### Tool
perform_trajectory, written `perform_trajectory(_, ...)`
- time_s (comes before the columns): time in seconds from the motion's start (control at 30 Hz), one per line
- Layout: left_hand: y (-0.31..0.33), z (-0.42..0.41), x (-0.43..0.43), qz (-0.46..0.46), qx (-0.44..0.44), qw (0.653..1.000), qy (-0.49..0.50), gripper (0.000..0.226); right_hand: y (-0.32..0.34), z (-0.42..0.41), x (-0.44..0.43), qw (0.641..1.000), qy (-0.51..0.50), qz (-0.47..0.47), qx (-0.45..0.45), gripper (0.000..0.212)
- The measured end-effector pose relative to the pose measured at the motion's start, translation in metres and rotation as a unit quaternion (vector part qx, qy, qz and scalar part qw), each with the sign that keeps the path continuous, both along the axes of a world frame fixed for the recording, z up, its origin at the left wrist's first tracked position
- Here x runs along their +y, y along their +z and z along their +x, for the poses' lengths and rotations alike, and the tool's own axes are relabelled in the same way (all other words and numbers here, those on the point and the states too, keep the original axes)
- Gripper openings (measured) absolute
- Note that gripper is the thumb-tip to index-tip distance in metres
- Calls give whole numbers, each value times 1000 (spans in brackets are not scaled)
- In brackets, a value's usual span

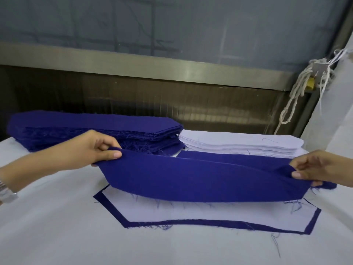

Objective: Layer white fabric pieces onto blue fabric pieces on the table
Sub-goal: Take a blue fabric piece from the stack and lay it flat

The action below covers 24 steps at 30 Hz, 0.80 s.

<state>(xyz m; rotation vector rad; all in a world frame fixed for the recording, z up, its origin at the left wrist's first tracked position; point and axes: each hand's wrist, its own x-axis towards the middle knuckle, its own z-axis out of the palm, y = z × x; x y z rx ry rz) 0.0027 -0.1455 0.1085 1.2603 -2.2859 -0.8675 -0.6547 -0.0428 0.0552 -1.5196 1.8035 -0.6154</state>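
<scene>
White cloth-covered table [57,236], metal rail and frosted pane behind.

Nearest: a flat white fabric piece [172,211] already laid on a dark blue fabric piece [210,223]. Only a blue rim shows round it.

Just above that pair: a long dark blue fabric panel [191,180] held off the table, sagging in the middle, long axis left-right across the body. The left hand [89,148] pinches its left end, thumb on top and fingers curled under. The right hand [321,167] pinches the right end the same way. Both hands are about equally near.

Key relation: the panel hangs parallel to the layered pair and a bit behind it, so I'd guess it comes straight down.

Further back: stack of dark blue cut pieces [95,129] far left, stack of white cut pieces [238,144] far right, touching. The right hand is nearer the white stack, so it's the likelier one for the next white piece.
</scene>
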Motion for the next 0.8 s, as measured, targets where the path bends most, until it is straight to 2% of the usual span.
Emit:
perform_trajectory(0.07,-12,1,5,30,10,999,-10,25,-13,-19,-2,1000,15,8,25,32)
perform_trajectory(0.13,-22,4,7,26,12,1000,-10,27,-25,-27,-2,1000,23,8,12,29)
perform_trajectory(0.23,-34,7,9,-12,9,1000,18,24,-34,-20,-1,998,63,23,-21,20)
perform_trajectory(0.43,-53,6,15,-103,-31,994,34,45,-41,-1,-4,990,91,99,-52,26)
perform_trajectory(0.8,-58,10,16,-67,-40,996,46,47,-35,10,-4,985,102,125,-61,32)
